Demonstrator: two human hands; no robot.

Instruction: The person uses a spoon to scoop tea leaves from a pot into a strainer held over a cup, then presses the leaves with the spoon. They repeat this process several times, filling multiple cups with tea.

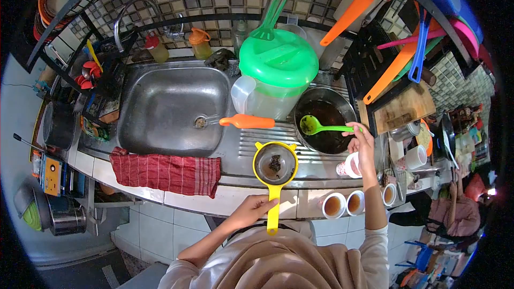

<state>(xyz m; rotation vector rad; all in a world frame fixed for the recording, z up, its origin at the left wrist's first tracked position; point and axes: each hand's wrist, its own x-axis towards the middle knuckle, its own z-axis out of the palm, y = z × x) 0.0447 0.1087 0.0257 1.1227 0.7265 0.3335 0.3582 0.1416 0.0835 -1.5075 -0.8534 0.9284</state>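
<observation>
My left hand (250, 212) is closed on the handle of a yellow strainer (265, 170), held level at the counter's front edge. Dark wet bits lie in its mesh. My right hand (362, 142) grips a green ladle (327, 128), its bowl over a metal pot (344, 105) with dark liquid. Beside my right wrist is a patterned paper cup (342, 168), partly hidden. Two cups of brown liquid, a left one (333, 206) and a right one (355, 203), stand at the front edge. A third filled cup (389, 195) sits right of my forearm.
A large clear jug (267, 99) with a green lid stands behind the strainer. Left of it is a steel sink (171, 112), with a red cloth (166, 174) over its front edge. An orange-handled utensil (249, 122) lies across the sink's edge. Orange utensils (393, 69) hang at right.
</observation>
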